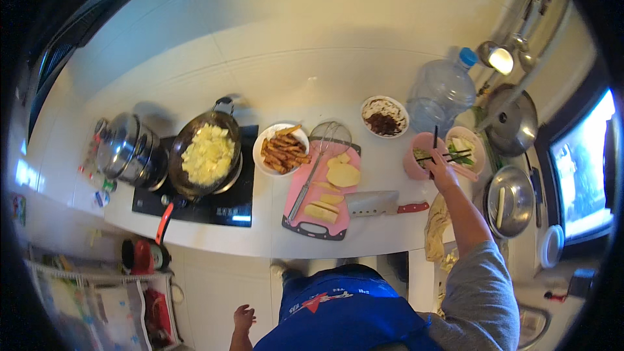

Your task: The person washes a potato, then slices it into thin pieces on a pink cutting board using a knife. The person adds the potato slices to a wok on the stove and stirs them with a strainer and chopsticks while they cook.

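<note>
My right hand (441, 172) reaches over two pink bowls at the right of the counter, fingers closed on dark chopsticks (435, 136). The left pink bowl (411, 166) is partly hidden by the hand, with greenish bits inside. The right pink bowl (480, 164) holds something white and green cut stalks (460, 156). Low in the picture, my left hand (244, 318) hangs before the counter, empty, its fingers loosely apart. A cleaver (374, 204) with a red handle lies by a pink cutting board (300, 192) bearing sliced potato (343, 175) and a whisk (305, 188).
On the left, a wok (179, 162) of yellowish chunks sits on a black cooktop (221, 213), its red handle jutting past the counter edge. Beside it stand a steel pot (127, 149) and a white bowl (259, 159) of browned strips. A large water jug (442, 91) and metal bowls (513, 195) stand right.
</note>
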`<control>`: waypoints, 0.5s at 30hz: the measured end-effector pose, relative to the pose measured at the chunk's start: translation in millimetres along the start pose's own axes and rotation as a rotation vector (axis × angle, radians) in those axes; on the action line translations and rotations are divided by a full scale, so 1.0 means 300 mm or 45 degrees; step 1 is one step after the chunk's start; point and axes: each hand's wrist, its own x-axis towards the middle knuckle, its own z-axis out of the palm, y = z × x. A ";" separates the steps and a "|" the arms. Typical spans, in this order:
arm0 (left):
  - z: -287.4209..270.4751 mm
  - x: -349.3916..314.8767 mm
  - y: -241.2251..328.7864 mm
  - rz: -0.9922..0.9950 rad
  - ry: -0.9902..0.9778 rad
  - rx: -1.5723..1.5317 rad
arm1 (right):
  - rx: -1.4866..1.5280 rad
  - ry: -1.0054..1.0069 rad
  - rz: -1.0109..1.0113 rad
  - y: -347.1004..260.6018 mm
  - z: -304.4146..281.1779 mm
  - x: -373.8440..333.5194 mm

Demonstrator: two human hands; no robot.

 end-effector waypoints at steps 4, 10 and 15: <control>0.129 -0.194 0.084 0.049 0.010 -0.028 | -0.094 -0.110 -0.177 0.087 0.047 -0.027; 0.189 -0.149 0.244 0.206 0.066 0.201 | 0.003 -0.179 -0.288 0.172 0.030 -0.045; 0.282 -0.061 0.413 0.498 0.069 0.357 | 0.014 -0.230 -0.326 0.176 -0.051 -0.049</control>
